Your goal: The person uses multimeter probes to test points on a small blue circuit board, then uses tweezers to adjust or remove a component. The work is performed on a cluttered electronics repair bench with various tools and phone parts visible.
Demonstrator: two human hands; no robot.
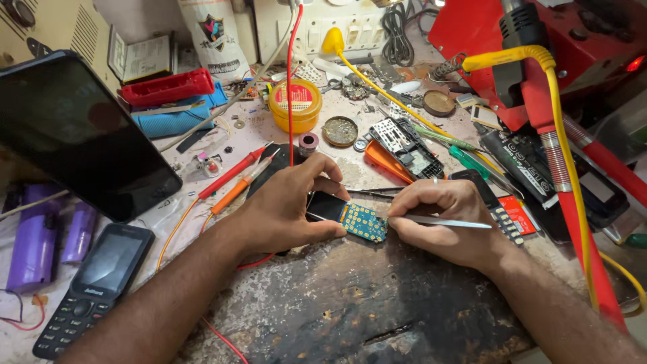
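The person's left hand [286, 209] curls around the dark-screened end of a small opened phone board [347, 217], a flat rectangular circuit board with a glossy black display at one end and a blue keypad area dotted with gold contacts at the other. Thumb and fingers pinch its edges, pressing it down on the table [350, 303], whose surface is scorched black, pitted and flaking. The board lies at the middle of the table, between the two hands.

The right hand [445, 219] is closed in a pinch on slim silver metal tweezers [438, 221], whose tip meets the blue end of the board; a ring sits on one finger.

To the left lie a black keypad phone with a matte plastic body [94, 286], a large glossy black tablet [77, 131] propped at a tilt, and purple cylindrical battery cells [37, 236]. Behind the hands rest red and orange pointed test probes [232, 178] on thin wires, a round yellow tin with a red label [295, 104], a shallow round metal dish of grey residue [340, 131] and a stripped phone frame with bare metal shielding [408, 145]. At the right stands a red tool with a coiled metal spring and a thick yellow cable [559, 155].
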